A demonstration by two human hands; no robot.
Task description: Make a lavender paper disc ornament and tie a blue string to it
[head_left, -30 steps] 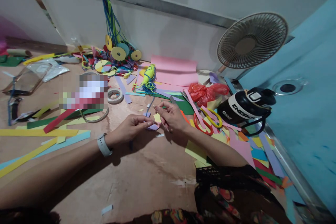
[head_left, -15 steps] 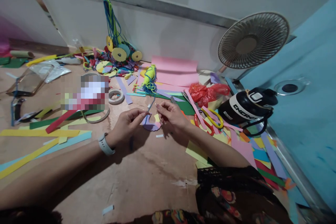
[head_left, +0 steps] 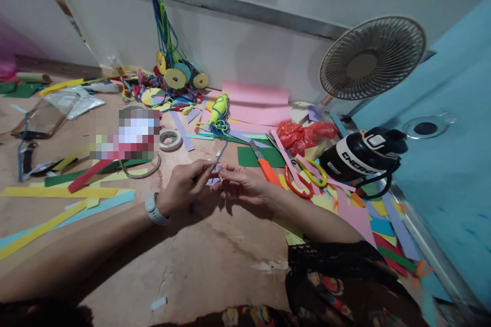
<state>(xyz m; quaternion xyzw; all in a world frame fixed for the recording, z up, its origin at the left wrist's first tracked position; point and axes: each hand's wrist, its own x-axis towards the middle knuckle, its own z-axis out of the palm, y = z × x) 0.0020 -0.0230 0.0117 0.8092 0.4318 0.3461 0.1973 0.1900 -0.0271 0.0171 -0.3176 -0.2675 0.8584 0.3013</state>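
My left hand (head_left: 186,184) is closed in a pinch on a thin blue string (head_left: 223,147), which runs back to a yellow-green and blue bundle of cord (head_left: 219,109). Close against its fingertips is my right hand (head_left: 243,182), thumb and forefinger pressed together. What they pinch is too small to name. A piece of purple paper (head_left: 214,182) shows between and below the fingers, partly covered by them.
To the right lie an orange-handled cutter (head_left: 267,170), scissors (head_left: 298,186) with coloured handles, paper scraps and a black bottle (head_left: 360,156). A tape roll (head_left: 170,140) and paper strips (head_left: 57,192) lie left. A fan (head_left: 371,59) stands behind.
My right hand has moved left and slightly down until its fingertips meet those of my left hand. More of the orange cutter shows now. The left hand has stayed almost still.
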